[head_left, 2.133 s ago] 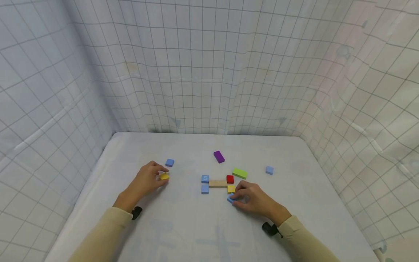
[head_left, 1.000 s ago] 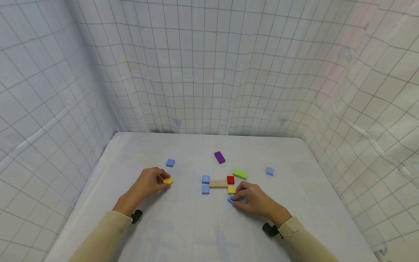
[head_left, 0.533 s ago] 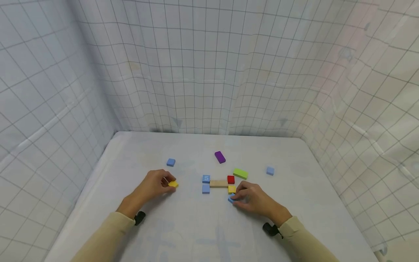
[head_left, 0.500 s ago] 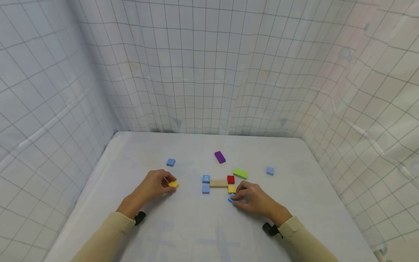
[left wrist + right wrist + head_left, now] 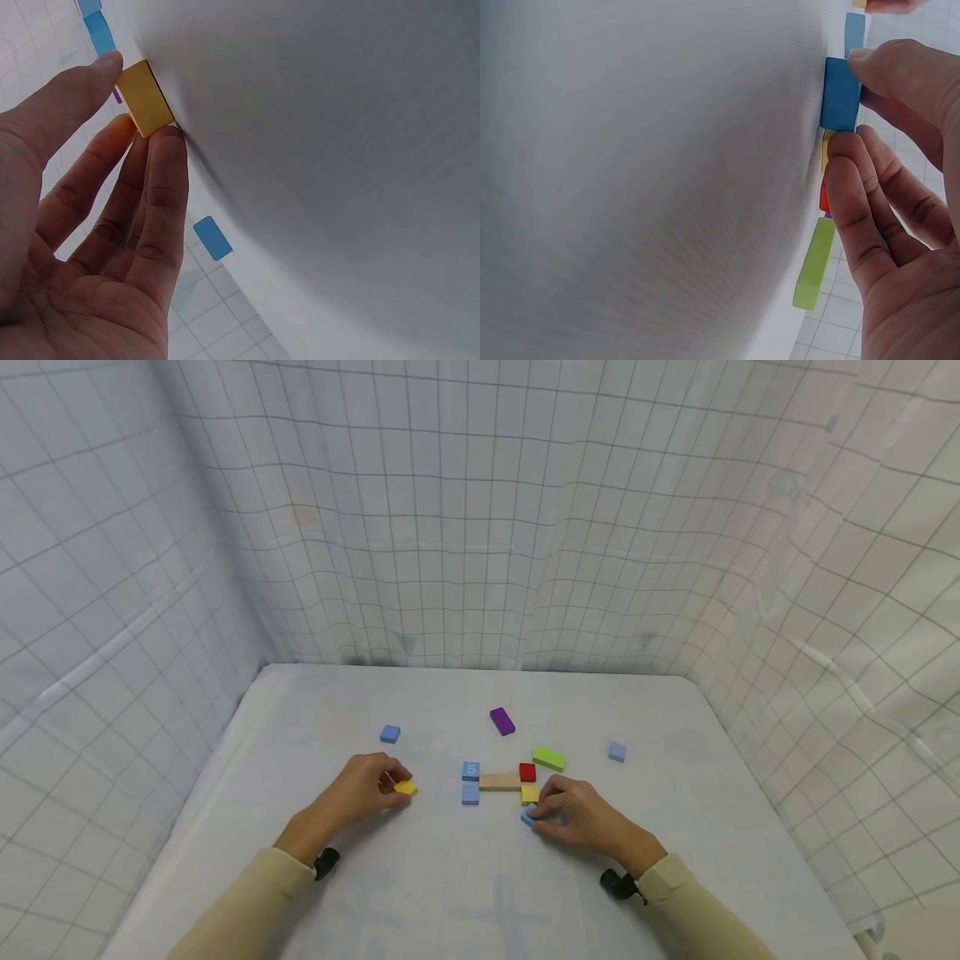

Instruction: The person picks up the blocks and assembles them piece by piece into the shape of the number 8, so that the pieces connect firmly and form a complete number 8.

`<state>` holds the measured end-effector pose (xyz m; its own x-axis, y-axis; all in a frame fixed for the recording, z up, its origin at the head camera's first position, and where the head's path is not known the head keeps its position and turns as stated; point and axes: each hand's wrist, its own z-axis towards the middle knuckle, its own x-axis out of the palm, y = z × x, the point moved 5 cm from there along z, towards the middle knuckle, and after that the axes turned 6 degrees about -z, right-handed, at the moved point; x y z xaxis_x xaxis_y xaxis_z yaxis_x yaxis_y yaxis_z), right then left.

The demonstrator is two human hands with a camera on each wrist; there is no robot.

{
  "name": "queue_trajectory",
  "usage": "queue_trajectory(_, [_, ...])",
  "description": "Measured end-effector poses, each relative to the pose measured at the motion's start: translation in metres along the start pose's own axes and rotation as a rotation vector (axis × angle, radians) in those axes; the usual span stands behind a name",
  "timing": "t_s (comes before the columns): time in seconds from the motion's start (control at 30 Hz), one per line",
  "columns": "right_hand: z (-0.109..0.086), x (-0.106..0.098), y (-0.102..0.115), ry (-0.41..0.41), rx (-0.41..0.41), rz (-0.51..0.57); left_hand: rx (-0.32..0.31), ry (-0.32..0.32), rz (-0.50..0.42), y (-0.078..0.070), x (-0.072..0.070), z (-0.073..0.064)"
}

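Head view: pinches a small yellow block (image 5: 406, 787) between thumb and fingers of the left hand (image 5: 367, 789), left of the group of blocks at the middle of the table (image 5: 442, 868). Grips a blue block (image 5: 528, 816) with thumb and fingers of the right hand (image 5: 581, 814), just on the near side of a second yellow block (image 5: 529, 796). Just beyond that, a red block (image 5: 527, 772); both at the right end of a bare wooden strip (image 5: 499, 782). At the strip's left end, a blue block marked 5 (image 5: 470, 769), with a plain blue block (image 5: 470, 793) on its near side. Farther back, a green block (image 5: 550, 758) near the red one, then a purple block (image 5: 502, 721), with loose blue blocks to the left (image 5: 390, 734) and right (image 5: 617, 752). Around the table, white gridded sheets (image 5: 465, 527).

Left wrist view: holds the yellow block at thumb and fingertips, tilted in the frame, with one loose blue block lower down. Cannot tell whether the held block touches the cloth.

Right wrist view: holds the blue block by its edges, with yellow, red and green lined up past the fingertips.
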<state>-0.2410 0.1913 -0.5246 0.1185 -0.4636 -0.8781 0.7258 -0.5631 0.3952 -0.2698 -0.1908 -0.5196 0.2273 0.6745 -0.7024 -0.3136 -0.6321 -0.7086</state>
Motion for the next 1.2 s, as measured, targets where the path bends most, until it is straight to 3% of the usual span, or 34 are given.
queue_trajectory(0.2, [0.002, -0.001, 0.003, 0.009, -0.006, 0.006, 0.005, 0.012, -0.003, -0.005, 0.006, 0.0])
queue_trajectory(0.47, [0.005, -0.001, 0.004, 0.005, -0.007, -0.003, 0.106, 0.023, 0.01, -0.021, 0.012, 0.001])
queue_trajectory(0.7, [0.005, -0.001, 0.004, -0.006, -0.016, -0.012, 0.102, 0.06, 0.003, -0.026, 0.021, 0.004])
queue_trajectory(0.77, [0.004, -0.001, 0.004, -0.006, -0.016, -0.011, 0.128, 0.064, -0.006, -0.029, 0.023, 0.003])
queue_trajectory(0.8, [0.004, -0.001, 0.004, -0.006, -0.016, -0.01, 0.174, 0.063, -0.016, -0.022, 0.026, 0.006])
queue_trajectory(0.93, [0.004, -0.001, 0.004, 0.0, -0.005, -0.007, 0.238, 0.067, -0.017, -0.028, 0.029, 0.005])
queue_trajectory(1.0, [0.003, -0.001, 0.004, 0.003, 0.002, -0.008, 0.236, 0.075, -0.015, -0.03, 0.032, 0.005])
queue_trajectory(1.03, [0.003, -0.001, 0.004, 0.005, 0.007, -0.008, 0.199, 0.081, -0.008, -0.038, 0.03, 0.003])
queue_trajectory(1.2, [0.002, 0.001, 0.002, 0.011, 0.02, -0.011, 0.147, 0.112, 0.004, -0.042, 0.038, 0.004])
